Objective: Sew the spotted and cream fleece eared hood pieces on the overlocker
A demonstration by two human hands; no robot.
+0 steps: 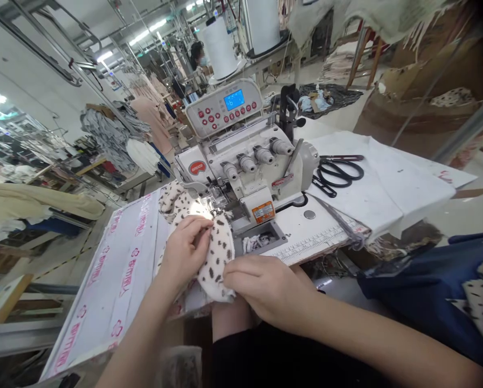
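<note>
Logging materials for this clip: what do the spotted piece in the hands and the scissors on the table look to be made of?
Spotted fabric, held by the left hand and right hand: soft, fuzzy cloth, likely fleece or plush, cream with dark spots; matte nap, limp folds. Scissors: black handles, probably coated metal or plastic; the blades are too dark to judge.

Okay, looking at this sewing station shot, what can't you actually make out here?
- Needle area of the sewing machine, head view: washed out by lamp glare and partly behind the spotted fabric.
- Right hand grip: fingertips tucked under the fabric edge.
- Left hand: its palm hides the fabric beneath.
- Display: figures too small.
- Table red lettering: skewed and unreadable.
- Scissors blades: partly behind the machine.
</note>
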